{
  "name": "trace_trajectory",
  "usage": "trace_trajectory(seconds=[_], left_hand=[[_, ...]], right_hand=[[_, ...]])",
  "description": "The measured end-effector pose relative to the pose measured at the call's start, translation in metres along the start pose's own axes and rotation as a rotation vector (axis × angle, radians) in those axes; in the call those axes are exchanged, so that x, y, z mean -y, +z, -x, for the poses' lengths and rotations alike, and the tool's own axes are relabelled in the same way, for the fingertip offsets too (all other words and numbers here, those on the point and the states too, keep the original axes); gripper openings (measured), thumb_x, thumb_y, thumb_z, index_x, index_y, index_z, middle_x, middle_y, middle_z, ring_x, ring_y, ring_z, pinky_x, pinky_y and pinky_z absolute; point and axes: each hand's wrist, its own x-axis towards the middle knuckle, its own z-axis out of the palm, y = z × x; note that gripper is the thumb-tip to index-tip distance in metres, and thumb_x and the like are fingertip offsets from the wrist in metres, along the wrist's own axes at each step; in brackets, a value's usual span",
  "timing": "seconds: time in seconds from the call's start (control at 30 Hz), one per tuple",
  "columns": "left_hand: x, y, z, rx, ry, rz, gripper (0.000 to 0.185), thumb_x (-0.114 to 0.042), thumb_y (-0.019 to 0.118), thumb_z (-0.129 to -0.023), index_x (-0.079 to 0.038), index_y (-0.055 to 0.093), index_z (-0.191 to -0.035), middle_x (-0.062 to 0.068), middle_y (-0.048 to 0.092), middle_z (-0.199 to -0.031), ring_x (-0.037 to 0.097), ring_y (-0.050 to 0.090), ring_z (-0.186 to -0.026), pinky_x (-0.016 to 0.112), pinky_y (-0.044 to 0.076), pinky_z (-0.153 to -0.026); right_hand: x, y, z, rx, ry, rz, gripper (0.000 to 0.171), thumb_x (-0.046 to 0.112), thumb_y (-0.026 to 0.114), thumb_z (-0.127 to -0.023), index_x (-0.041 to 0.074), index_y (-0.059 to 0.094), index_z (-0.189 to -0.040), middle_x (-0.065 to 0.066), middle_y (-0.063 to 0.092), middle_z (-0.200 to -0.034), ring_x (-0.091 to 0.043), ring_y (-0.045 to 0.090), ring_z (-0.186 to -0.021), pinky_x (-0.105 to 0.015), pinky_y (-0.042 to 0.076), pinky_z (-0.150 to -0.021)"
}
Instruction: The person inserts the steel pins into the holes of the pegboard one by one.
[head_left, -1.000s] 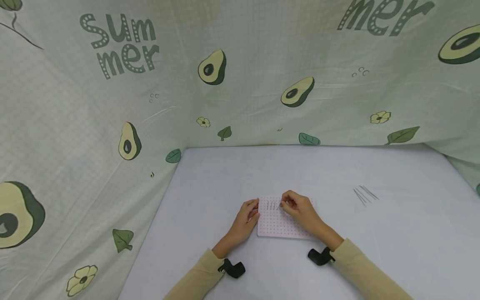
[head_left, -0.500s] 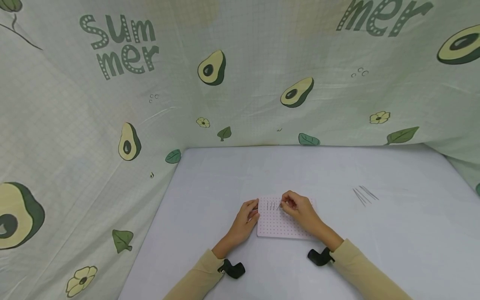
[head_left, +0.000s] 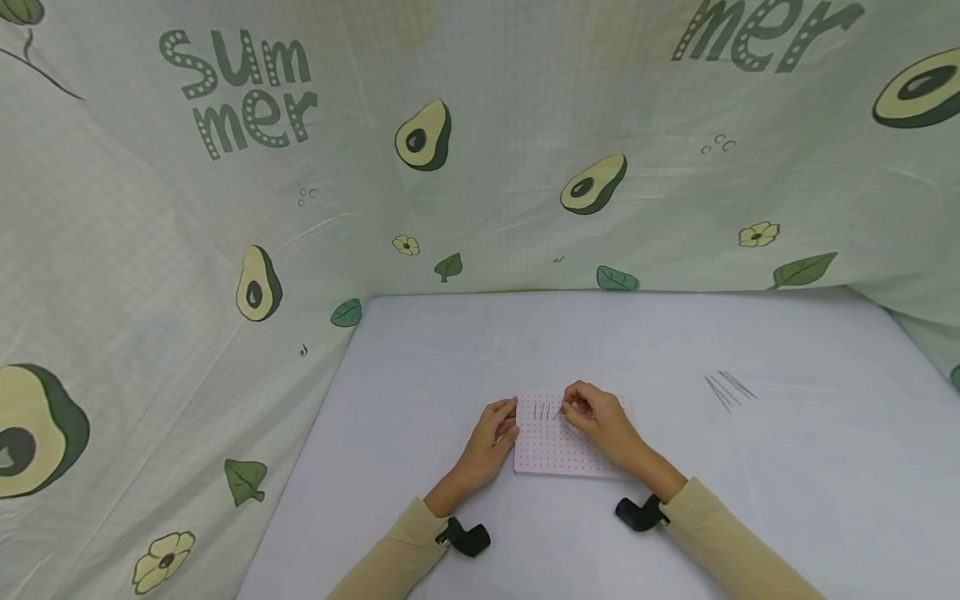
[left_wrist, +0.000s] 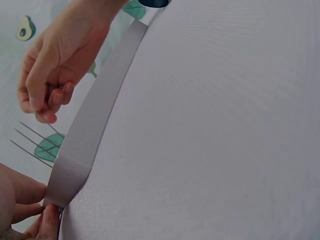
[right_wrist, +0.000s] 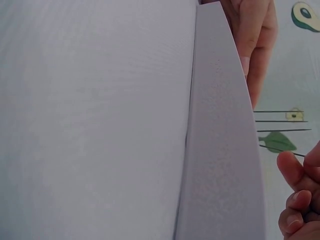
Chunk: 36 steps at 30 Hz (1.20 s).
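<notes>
A pale pink pegboard (head_left: 536,458) full of small holes lies on the white table. At its left side, my left hand (head_left: 483,446) grips the edge with thumb and fingers. Three thin metal pins (left_wrist: 31,152) stand in a row near the board's upper left. Just right of them, my right hand (head_left: 600,421) pinches a further thin metal pin (left_wrist: 51,126) between thumb and forefinger. This pin leans, its lower end at the board. The right hand covers part of the board's upper right.
Several loose metal pins (head_left: 729,390) lie on the table (head_left: 825,467) to the right of the board. Behind the table and along its left side hangs a pale green cloth (head_left: 495,167) printed with avocados. Both wrists carry black cameras (head_left: 468,540).
</notes>
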Motion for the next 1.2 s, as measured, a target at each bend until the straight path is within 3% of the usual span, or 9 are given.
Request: trace_trajectory(seconds=[0.33, 0.67, 0.9, 1.2], left_hand=[[0.000, 0.000, 0.000, -0.003, 0.001, -0.011, 0.051, -0.009, 0.049, -0.105, 0.004, 0.033, -0.152, 0.016, 0.036, -0.149, 0.026, 0.045, -0.133, 0.028, 0.040, -0.112], [-0.002, -0.001, 0.000, -0.002, 0.001, -0.009, 0.051, -0.007, 0.050, -0.105, 0.005, 0.034, -0.151, 0.017, 0.037, -0.149, 0.027, 0.045, -0.133, 0.028, 0.040, -0.112], [-0.001, -0.001, 0.000, -0.006, -0.011, -0.001, 0.052, -0.008, 0.050, -0.105, 0.003, 0.033, -0.152, 0.015, 0.037, -0.149, 0.025, 0.045, -0.133, 0.027, 0.039, -0.112], [-0.001, 0.000, 0.001, -0.008, -0.026, 0.015, 0.051, -0.007, 0.050, -0.104, 0.003, 0.034, -0.152, 0.016, 0.037, -0.149, 0.025, 0.045, -0.134, 0.028, 0.039, -0.112]], right_hand=[[0.001, 0.002, -0.001, -0.008, -0.042, 0.023, 0.008, 0.002, 0.072, -0.089, 0.008, 0.067, -0.093, 0.008, 0.053, -0.080, -0.010, 0.046, -0.073, -0.021, 0.041, -0.059], [0.004, 0.004, -0.003, 0.013, 0.017, 0.028, 0.007, 0.002, 0.073, -0.089, 0.007, 0.070, -0.093, 0.006, 0.060, -0.085, -0.012, 0.050, -0.077, -0.023, 0.047, -0.064], [0.002, 0.000, -0.002, -0.010, 0.053, 0.028, 0.007, 0.004, 0.075, -0.088, 0.008, 0.071, -0.093, 0.006, 0.054, -0.077, -0.011, 0.047, -0.070, -0.020, 0.040, -0.056], [0.002, -0.017, -0.001, -0.050, 0.113, 0.052, 0.005, 0.005, 0.073, -0.090, 0.007, 0.071, -0.094, 0.002, 0.052, -0.076, -0.014, 0.047, -0.071, -0.021, 0.039, -0.056]])
